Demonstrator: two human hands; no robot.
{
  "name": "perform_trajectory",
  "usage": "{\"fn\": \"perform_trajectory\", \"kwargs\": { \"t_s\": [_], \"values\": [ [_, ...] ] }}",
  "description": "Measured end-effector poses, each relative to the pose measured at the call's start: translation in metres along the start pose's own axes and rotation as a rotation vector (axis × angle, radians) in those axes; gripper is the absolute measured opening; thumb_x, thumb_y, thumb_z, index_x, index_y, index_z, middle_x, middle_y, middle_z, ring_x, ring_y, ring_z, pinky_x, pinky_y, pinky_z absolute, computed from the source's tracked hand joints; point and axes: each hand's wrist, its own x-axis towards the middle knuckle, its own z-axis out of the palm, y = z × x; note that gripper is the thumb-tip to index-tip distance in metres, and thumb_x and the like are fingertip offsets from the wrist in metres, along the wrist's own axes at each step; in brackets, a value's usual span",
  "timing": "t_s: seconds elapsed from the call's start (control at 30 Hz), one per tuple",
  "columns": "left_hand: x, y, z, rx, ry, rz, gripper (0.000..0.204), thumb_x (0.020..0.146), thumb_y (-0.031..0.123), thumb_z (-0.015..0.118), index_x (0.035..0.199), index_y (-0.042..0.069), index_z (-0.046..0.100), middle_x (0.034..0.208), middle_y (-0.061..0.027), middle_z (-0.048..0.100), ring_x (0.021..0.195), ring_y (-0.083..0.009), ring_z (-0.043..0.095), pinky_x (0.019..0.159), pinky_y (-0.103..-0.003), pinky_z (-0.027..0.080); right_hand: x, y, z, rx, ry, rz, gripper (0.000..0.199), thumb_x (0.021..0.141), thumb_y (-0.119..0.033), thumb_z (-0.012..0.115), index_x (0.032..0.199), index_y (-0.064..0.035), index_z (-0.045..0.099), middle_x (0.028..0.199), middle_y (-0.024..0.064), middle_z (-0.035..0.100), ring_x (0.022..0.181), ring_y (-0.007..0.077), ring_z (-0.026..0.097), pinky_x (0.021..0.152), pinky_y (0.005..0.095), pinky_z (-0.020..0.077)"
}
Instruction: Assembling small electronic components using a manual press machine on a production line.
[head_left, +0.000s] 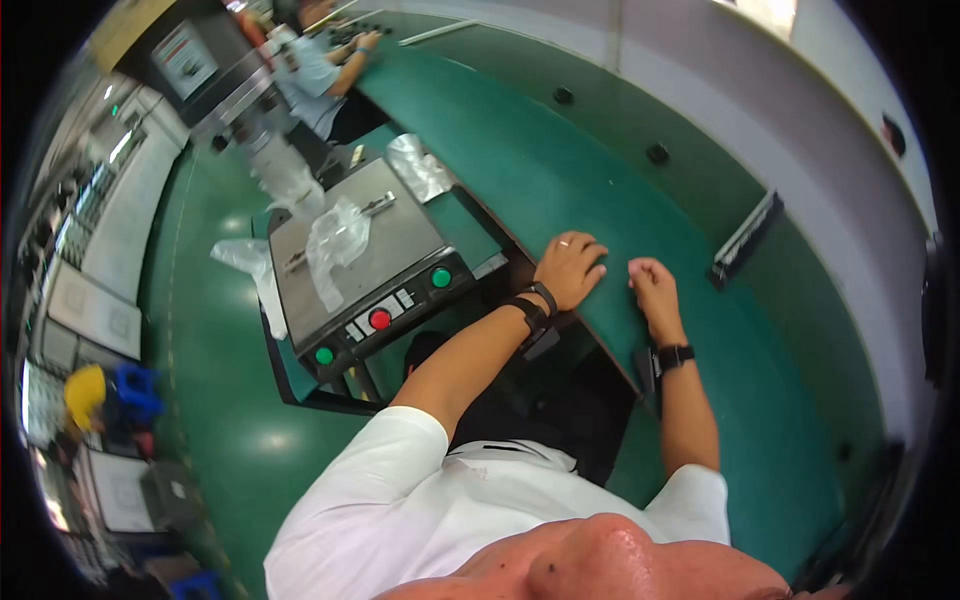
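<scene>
My left hand point(570, 272) rests at the near edge of the green worktop point(520, 140), palm down. Its fingers are a little bent and spread, and I see nothing in them. A ring is on one finger, and dark bands circle the wrist. To its right, over the worktop, my right hand point(657, 295) is curled with the thumb side toward the left hand. Its fingers are closed; whatever they may hold is hidden. The two hands are apart. A dark flat object point(648, 375) sits beside my right wrist, which wears a black band.
Left of my arms stands a press machine point(360, 230) with green and red buttons. Clear plastic film point(338, 238) lies on its metal plate. A silvery bag point(418, 168) is behind it. A black bar point(745, 240) leans by the wall. Another person point(315, 80) sits further along.
</scene>
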Motion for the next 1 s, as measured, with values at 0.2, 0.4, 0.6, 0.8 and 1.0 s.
{"fn": "perform_trajectory", "kwargs": {
  "t_s": [0.2, 0.4, 0.6, 0.8, 1.0],
  "values": [
    [-0.007, 0.005, 0.001, 0.035, -0.085, -0.044, 0.031, 0.090, 0.025, 0.061, 0.118, 0.013, 0.062, 0.121, -0.0104, 0.056, 0.118, -0.0321, 0.050, 0.102, -0.045, 0.038, -0.005, 0.006, 0.007, -0.035, -0.036, -0.099, 0.014, 0.091, -0.017, 0.067, 0.092, -0.0029, 0.066, 0.066, -0.0056, 0.055, 0.059, 0.0028, 0.049, 0.054, 0.0203, 0.0377],
    [-0.007, 0.005, -0.007, 0.018, -0.095, -0.074, 0.029, 0.089, 0.023, 0.061, 0.117, 0.013, 0.063, 0.120, -0.0101, 0.057, 0.117, -0.0313, 0.051, 0.101, -0.045, 0.039, -0.002, 0.012, 0.013, -0.026, -0.067, -0.095, 0.014, 0.095, -0.018, 0.065, 0.091, -0.0045, 0.064, 0.068, -0.0078, 0.054, 0.060, 0.0006, 0.046, 0.053, 0.0178, 0.0349],
    [-0.007, 0.001, -0.008, -0.018, -0.048, -0.052, 0.028, 0.089, 0.023, 0.061, 0.115, 0.012, 0.063, 0.120, -0.0102, 0.057, 0.117, -0.0311, 0.051, 0.101, -0.045, 0.039, -0.003, 0.009, 0.017, -0.060, -0.063, -0.109, 0.015, 0.093, -0.016, 0.067, 0.086, -0.0035, 0.063, 0.065, -0.0068, 0.055, 0.058, 0.0003, 0.045, 0.051, 0.0195, 0.0337],
    [-0.011, 0.001, -0.007, -0.033, -0.049, -0.056, 0.029, 0.089, 0.023, 0.060, 0.115, 0.011, 0.064, 0.121, -0.0120, 0.058, 0.116, -0.0327, 0.052, 0.101, -0.046, 0.039, -0.003, 0.017, 0.016, -0.164, -0.074, -0.103, 0.019, 0.092, -0.021, 0.069, 0.085, -0.0039, 0.064, 0.067, -0.0042, 0.059, 0.061, 0.0030, 0.051, 0.055, 0.0218, 0.0409],
    [-0.013, -0.002, -0.005, -0.053, -0.040, -0.050, 0.029, 0.087, 0.022, 0.062, 0.114, 0.011, 0.065, 0.120, -0.0122, 0.058, 0.117, -0.0332, 0.051, 0.100, -0.046, 0.040, -0.004, 0.013, 0.018, -0.208, -0.054, -0.101, 0.021, 0.092, -0.023, 0.068, 0.086, -0.0033, 0.065, 0.067, -0.0026, 0.059, 0.060, 0.0052, 0.052, 0.055, 0.0232, 0.0426]
  ]
}}
